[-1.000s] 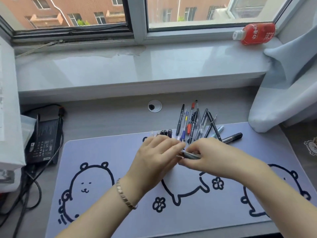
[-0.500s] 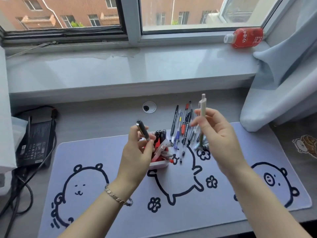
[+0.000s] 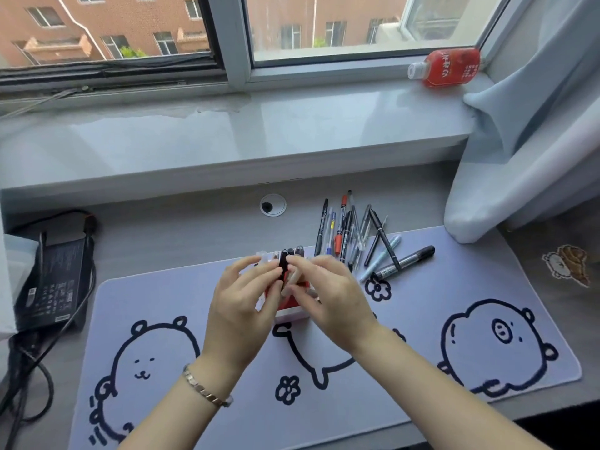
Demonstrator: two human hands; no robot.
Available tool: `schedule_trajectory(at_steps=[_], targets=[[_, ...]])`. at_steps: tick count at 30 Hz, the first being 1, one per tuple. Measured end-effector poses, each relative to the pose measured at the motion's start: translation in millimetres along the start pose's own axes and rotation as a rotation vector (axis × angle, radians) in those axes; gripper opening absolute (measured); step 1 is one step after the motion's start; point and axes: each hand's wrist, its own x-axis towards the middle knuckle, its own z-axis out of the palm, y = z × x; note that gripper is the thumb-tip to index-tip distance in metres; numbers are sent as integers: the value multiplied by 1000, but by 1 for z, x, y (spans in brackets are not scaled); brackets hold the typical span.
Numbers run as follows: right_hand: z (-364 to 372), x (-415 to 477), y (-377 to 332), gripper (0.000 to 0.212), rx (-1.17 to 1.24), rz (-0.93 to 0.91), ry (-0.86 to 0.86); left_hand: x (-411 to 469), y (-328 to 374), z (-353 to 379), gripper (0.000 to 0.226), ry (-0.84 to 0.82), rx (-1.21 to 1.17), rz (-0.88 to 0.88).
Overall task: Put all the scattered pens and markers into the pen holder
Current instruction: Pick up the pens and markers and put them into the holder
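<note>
A red and white pen holder (image 3: 292, 315) stands on the desk mat, mostly hidden behind my two hands. My left hand (image 3: 240, 306) pinches a black marker (image 3: 283, 262) upright over the holder. My right hand (image 3: 331, 297) holds a beige pen (image 3: 293, 278) slanting down into the holder. Several dark marker tops (image 3: 297, 250) stick up from it behind my fingers. A pile of scattered pens (image 3: 347, 228) lies just behind and to the right, with a thick black marker (image 3: 410, 258) and a pale blue pen (image 3: 381, 258) at its right edge.
The lilac mat with bear drawings (image 3: 422, 319) covers the desk front. A cable hole (image 3: 273, 205) sits behind the holder. A black power adapter with cables (image 3: 52, 280) lies at the left. A curtain (image 3: 519, 157) hangs at the right, and a red bottle (image 3: 449, 68) lies on the windowsill.
Both hands came down from raised positions and met over the holder. The beige pen went from upright in the air to slanting into the holder; the black marker now sits above it.
</note>
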Motion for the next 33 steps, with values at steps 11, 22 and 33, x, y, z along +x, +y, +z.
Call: schedule_trajectory(at_steps=[11, 22, 33], targets=[[-70, -2, 90, 28, -143, 696, -12, -3, 11, -5, 117, -479, -158, -428], [-45, 19, 144, 27, -196, 1103, -99, 4, 16, 1, 113, -405, -236, -522], [-58, -25, 157, 41, -97, 1385, 46, 4, 8, 2, 107, -392, -247, -538]])
